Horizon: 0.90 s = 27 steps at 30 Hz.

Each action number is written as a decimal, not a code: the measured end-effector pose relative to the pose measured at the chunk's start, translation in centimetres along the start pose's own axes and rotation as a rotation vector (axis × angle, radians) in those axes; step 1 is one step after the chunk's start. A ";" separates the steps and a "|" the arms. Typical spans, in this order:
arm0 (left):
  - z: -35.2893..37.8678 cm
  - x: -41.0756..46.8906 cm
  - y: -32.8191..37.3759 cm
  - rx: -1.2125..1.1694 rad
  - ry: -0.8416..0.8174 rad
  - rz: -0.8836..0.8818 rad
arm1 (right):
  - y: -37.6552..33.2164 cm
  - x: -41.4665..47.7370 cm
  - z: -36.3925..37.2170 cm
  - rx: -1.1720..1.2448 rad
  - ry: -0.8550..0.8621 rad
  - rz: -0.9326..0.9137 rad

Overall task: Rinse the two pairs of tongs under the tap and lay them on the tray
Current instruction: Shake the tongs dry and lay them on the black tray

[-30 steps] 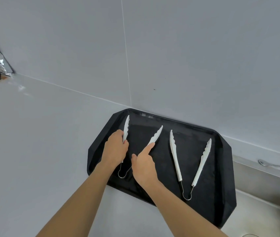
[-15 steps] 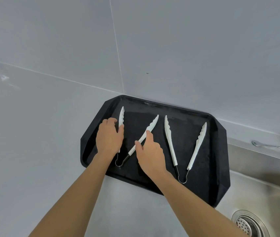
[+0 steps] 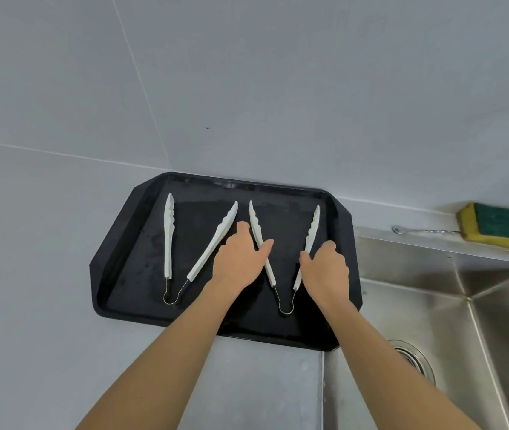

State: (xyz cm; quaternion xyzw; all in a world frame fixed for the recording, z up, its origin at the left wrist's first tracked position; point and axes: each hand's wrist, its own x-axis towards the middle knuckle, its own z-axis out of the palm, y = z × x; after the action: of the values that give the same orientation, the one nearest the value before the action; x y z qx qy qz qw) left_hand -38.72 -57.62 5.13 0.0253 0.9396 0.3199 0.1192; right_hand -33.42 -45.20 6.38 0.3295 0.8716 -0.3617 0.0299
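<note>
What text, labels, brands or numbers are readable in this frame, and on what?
None. No print, label or number shows on the black tray, the left tongs, the right tongs, the sponge, the sink or the wall.
</note>
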 end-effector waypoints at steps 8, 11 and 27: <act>0.6 -0.3 0.1 0.018 -0.057 -0.019 | 0.6 0.1 0.8 0.005 -0.104 -0.063; 0.8 -0.6 -0.3 0.007 -0.043 -0.028 | 0.7 -0.1 1.0 0.008 -0.106 -0.068; 0.7 -1.3 -0.2 -0.047 -0.034 -0.061 | 1.2 -0.8 0.7 -0.029 -0.092 -0.082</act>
State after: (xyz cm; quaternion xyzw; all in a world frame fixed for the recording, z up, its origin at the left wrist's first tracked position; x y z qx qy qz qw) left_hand -37.28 -57.53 4.72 -0.0006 0.9300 0.3377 0.1452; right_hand -32.24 -45.49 5.32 0.2761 0.8872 -0.3649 0.0599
